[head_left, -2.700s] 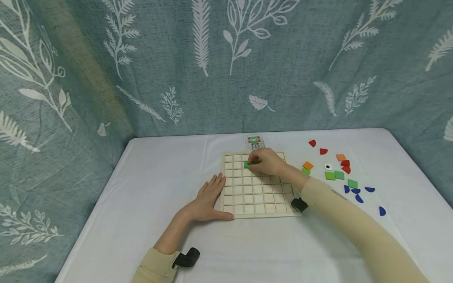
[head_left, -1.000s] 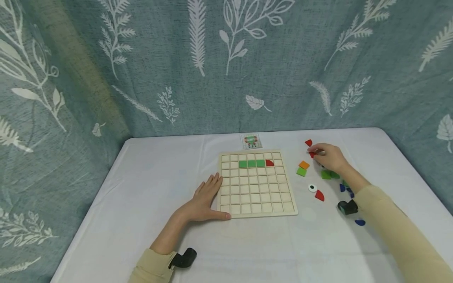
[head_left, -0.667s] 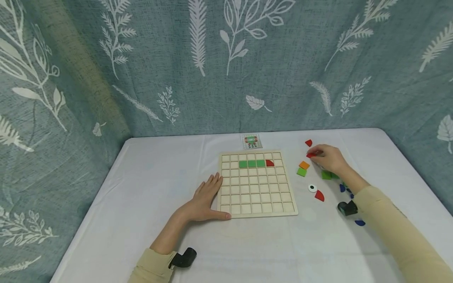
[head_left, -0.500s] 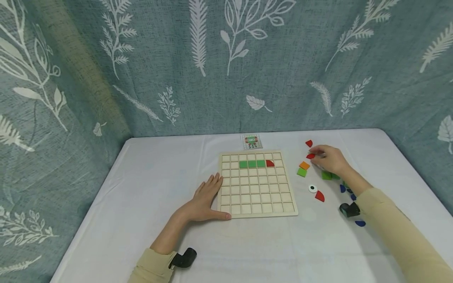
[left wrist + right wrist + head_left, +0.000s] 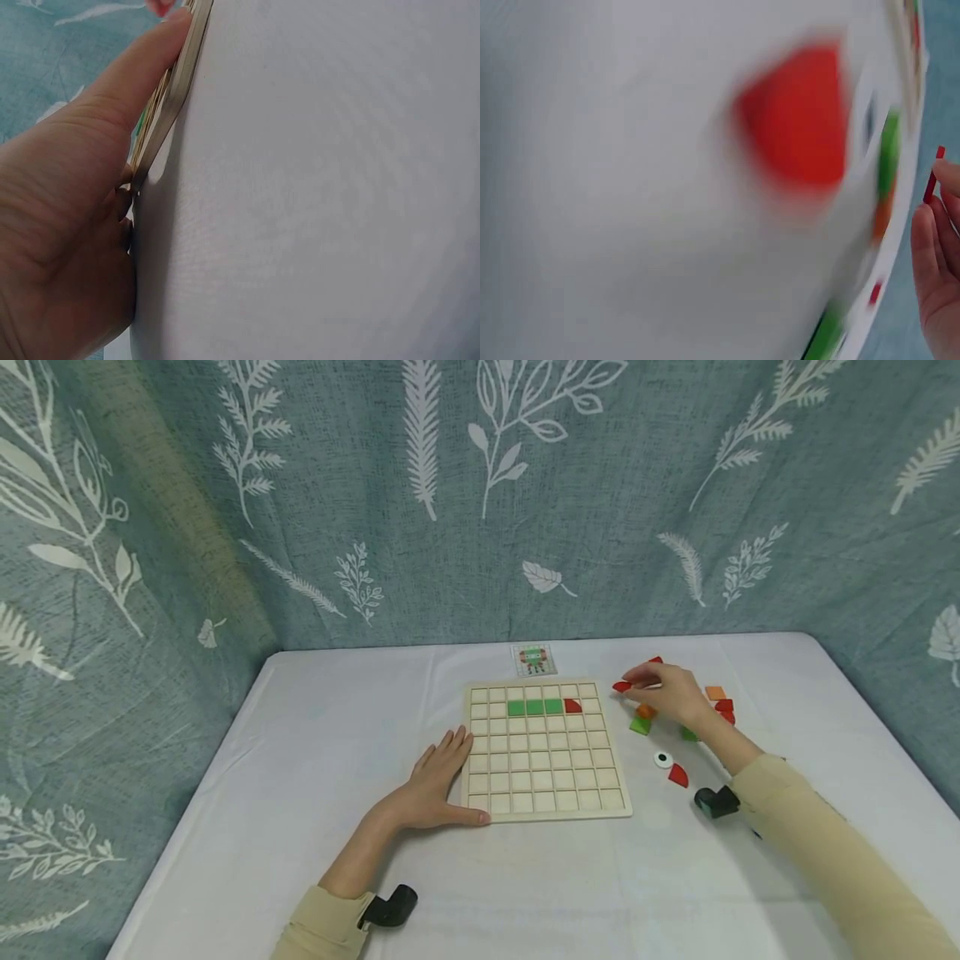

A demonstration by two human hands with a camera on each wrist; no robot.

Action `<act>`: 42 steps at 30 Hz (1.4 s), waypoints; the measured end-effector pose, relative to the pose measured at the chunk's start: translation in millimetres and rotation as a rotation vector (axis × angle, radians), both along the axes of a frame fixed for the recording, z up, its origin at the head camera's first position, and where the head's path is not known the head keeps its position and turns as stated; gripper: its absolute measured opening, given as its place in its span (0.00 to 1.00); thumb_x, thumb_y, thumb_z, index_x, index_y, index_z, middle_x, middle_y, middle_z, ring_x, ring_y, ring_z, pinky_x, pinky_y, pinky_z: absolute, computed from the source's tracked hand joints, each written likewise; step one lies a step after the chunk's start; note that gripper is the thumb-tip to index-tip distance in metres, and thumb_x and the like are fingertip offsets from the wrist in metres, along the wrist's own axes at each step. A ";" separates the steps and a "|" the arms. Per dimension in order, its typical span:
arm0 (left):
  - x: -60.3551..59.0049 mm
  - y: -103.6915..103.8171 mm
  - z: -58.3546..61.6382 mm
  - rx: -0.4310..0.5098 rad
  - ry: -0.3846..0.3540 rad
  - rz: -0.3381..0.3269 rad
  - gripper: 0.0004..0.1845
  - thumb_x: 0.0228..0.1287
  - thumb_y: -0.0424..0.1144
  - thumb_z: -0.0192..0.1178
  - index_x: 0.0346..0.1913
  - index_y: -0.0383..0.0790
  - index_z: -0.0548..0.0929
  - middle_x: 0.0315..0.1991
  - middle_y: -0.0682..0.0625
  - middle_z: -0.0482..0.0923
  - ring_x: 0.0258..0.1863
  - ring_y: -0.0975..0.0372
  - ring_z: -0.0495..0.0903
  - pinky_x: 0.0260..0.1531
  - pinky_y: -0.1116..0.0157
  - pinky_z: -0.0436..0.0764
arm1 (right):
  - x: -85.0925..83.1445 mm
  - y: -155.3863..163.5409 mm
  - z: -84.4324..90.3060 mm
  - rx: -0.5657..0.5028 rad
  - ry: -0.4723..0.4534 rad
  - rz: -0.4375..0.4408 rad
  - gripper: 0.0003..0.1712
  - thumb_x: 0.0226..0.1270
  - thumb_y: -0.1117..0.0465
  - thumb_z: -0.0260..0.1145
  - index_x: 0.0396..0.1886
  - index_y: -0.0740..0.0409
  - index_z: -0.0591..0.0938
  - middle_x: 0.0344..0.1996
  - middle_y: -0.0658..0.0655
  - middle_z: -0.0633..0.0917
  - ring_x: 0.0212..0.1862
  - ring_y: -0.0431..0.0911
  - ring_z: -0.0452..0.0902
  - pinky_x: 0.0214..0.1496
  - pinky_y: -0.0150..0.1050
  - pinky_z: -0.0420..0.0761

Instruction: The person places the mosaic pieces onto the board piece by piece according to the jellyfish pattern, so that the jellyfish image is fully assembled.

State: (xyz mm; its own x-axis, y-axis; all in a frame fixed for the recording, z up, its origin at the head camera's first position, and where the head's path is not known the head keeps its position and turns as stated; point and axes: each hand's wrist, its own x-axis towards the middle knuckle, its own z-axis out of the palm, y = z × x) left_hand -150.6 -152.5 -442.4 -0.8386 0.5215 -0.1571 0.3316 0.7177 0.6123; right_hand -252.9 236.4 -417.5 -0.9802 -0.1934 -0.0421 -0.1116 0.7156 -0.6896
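A wooden grid board [image 5: 545,796] lies in the middle of the white table. Three green squares [image 5: 534,707] and a red quarter-round piece [image 5: 572,706] fill its second row. My left hand [image 5: 438,777] lies flat against the board's left edge, thumb along its front corner; the left wrist view shows the board edge [image 5: 174,97] against my palm. My right hand [image 5: 663,689] hovers just right of the board and pinches a red quarter-round piece [image 5: 622,687] at its fingertips. The blurred right wrist view shows that red piece [image 5: 931,180] edge-on by my fingers.
Loose pieces lie right of the board: a green square [image 5: 640,726], an orange square [image 5: 716,693], red pieces [image 5: 724,707], a white eye disc [image 5: 662,759] and a red quarter-round [image 5: 678,775]. A small pattern card [image 5: 533,660] lies behind the board. A leaf-print curtain backs the table.
My right hand picked a red quarter-round piece from the loose pile and has carried it left toward the board. The left hand has stayed put.
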 end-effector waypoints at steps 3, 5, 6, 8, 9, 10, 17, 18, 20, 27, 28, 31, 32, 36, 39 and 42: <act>-0.1 -0.6 0.2 -0.002 0.001 0.001 0.65 0.51 0.62 0.71 0.77 0.34 0.40 0.78 0.43 0.31 0.76 0.54 0.29 0.72 0.50 0.33 | -0.9 -28.1 2.8 -0.045 -0.007 0.039 0.18 0.68 0.57 0.66 0.54 0.60 0.82 0.47 0.61 0.83 0.53 0.54 0.78 0.51 0.49 0.79; -0.2 -0.7 0.0 -0.003 0.001 0.001 0.65 0.51 0.62 0.70 0.77 0.35 0.40 0.78 0.44 0.31 0.76 0.54 0.29 0.72 0.50 0.33 | -1.0 -47.6 4.1 -0.064 -0.001 0.081 0.16 0.68 0.57 0.67 0.52 0.59 0.83 0.45 0.59 0.85 0.51 0.53 0.79 0.50 0.48 0.79; -0.2 -0.9 -0.1 -0.005 0.001 0.000 0.65 0.51 0.62 0.70 0.77 0.35 0.40 0.78 0.44 0.31 0.76 0.54 0.29 0.72 0.50 0.33 | -1.2 -57.3 4.4 -0.077 -0.001 0.106 0.15 0.67 0.58 0.68 0.51 0.58 0.83 0.44 0.58 0.85 0.50 0.52 0.80 0.50 0.48 0.80; -0.3 -1.1 -0.5 -0.003 0.002 -0.003 0.64 0.51 0.62 0.70 0.77 0.35 0.40 0.78 0.44 0.31 0.76 0.54 0.29 0.72 0.50 0.33 | -1.8 -76.6 5.3 -0.083 0.008 0.168 0.13 0.66 0.59 0.68 0.48 0.58 0.84 0.42 0.57 0.86 0.49 0.52 0.81 0.48 0.47 0.80; -0.3 -1.3 -0.8 -0.004 0.002 -0.004 0.64 0.51 0.62 0.70 0.77 0.35 0.40 0.78 0.44 0.31 0.76 0.54 0.28 0.72 0.50 0.33 | -2.5 -85.7 5.3 -0.083 0.013 0.201 0.12 0.66 0.60 0.69 0.47 0.59 0.84 0.42 0.57 0.86 0.48 0.52 0.81 0.48 0.46 0.81; -0.3 -1.4 -1.0 -0.005 0.003 -0.005 0.64 0.52 0.62 0.70 0.77 0.35 0.40 0.78 0.44 0.31 0.76 0.54 0.28 0.72 0.50 0.33 | -3.4 -94.6 5.1 -0.081 0.016 0.234 0.11 0.65 0.61 0.69 0.46 0.59 0.85 0.42 0.56 0.86 0.47 0.51 0.82 0.47 0.45 0.81; -0.1 -2.1 -1.8 0.000 0.001 -0.014 0.63 0.53 0.62 0.69 0.77 0.35 0.40 0.78 0.44 0.31 0.76 0.54 0.28 0.72 0.49 0.33 | -10.2 -140.5 -0.1 -0.027 0.077 0.423 0.07 0.63 0.63 0.71 0.40 0.59 0.85 0.38 0.54 0.86 0.44 0.49 0.83 0.47 0.42 0.82; 0.1 -2.2 -1.7 -0.001 0.000 -0.016 0.63 0.53 0.61 0.69 0.77 0.35 0.40 0.78 0.43 0.31 0.76 0.54 0.28 0.72 0.49 0.33 | -10.6 -144.6 -0.7 -0.018 0.097 0.446 0.07 0.63 0.63 0.71 0.39 0.59 0.86 0.38 0.54 0.87 0.45 0.49 0.83 0.47 0.42 0.81; 0.1 -2.3 -1.7 0.000 0.001 -0.018 0.63 0.53 0.61 0.69 0.77 0.35 0.40 0.78 0.43 0.30 0.76 0.54 0.28 0.72 0.49 0.33 | -11.0 -151.3 -1.0 0.008 0.129 0.477 0.06 0.63 0.64 0.70 0.39 0.60 0.86 0.39 0.55 0.86 0.46 0.50 0.82 0.49 0.44 0.81; -0.7 -3.8 -1.3 0.000 0.003 -0.018 0.63 0.53 0.61 0.69 0.78 0.36 0.39 0.78 0.44 0.30 0.76 0.54 0.28 0.72 0.49 0.33 | -12.4 -162.1 0.0 0.068 0.219 0.554 0.06 0.64 0.66 0.69 0.40 0.59 0.88 0.43 0.56 0.87 0.50 0.51 0.81 0.56 0.46 0.78; -0.9 -3.5 -1.4 -0.001 0.003 -0.019 0.63 0.54 0.61 0.69 0.78 0.36 0.39 0.78 0.44 0.30 0.76 0.54 0.28 0.72 0.49 0.33 | -12.8 -161.8 -0.6 0.068 0.231 0.572 0.06 0.64 0.66 0.69 0.40 0.60 0.88 0.43 0.56 0.87 0.50 0.51 0.81 0.56 0.45 0.78; -1.0 -2.6 -0.6 -0.008 0.002 -0.016 0.64 0.53 0.61 0.69 0.78 0.36 0.39 0.78 0.44 0.30 0.76 0.54 0.28 0.72 0.50 0.32 | -12.8 -159.1 -0.9 0.063 0.255 0.608 0.07 0.65 0.68 0.67 0.41 0.60 0.89 0.43 0.56 0.88 0.51 0.51 0.82 0.57 0.45 0.77; -1.0 -2.3 -0.4 -0.008 0.002 -0.015 0.64 0.53 0.61 0.69 0.77 0.35 0.39 0.78 0.44 0.30 0.76 0.54 0.28 0.72 0.50 0.32 | -12.3 -157.5 -0.6 0.055 0.257 0.612 0.08 0.65 0.69 0.67 0.41 0.60 0.89 0.44 0.56 0.88 0.51 0.51 0.81 0.58 0.46 0.77; -1.1 -1.4 0.0 -0.009 0.002 -0.010 0.64 0.53 0.61 0.70 0.77 0.35 0.39 0.78 0.43 0.30 0.76 0.54 0.28 0.72 0.50 0.32 | -7.1 -144.5 0.4 0.005 0.252 0.562 0.09 0.67 0.68 0.65 0.43 0.60 0.88 0.50 0.59 0.85 0.55 0.53 0.79 0.56 0.48 0.78; -1.1 -1.0 -0.4 -0.013 0.001 -0.009 0.64 0.52 0.62 0.70 0.77 0.35 0.40 0.78 0.43 0.31 0.76 0.54 0.28 0.72 0.50 0.33 | -2.1 -128.1 1.0 -0.063 0.206 0.474 0.10 0.70 0.66 0.62 0.46 0.59 0.87 0.53 0.60 0.83 0.55 0.54 0.79 0.52 0.46 0.81; -1.0 -1.1 -0.8 -0.015 0.000 -0.001 0.64 0.52 0.62 0.70 0.77 0.35 0.40 0.78 0.43 0.31 0.76 0.54 0.28 0.72 0.50 0.33 | 2.4 -105.8 3.1 -0.108 0.156 0.367 0.11 0.71 0.63 0.61 0.47 0.59 0.86 0.51 0.59 0.84 0.53 0.53 0.80 0.50 0.45 0.82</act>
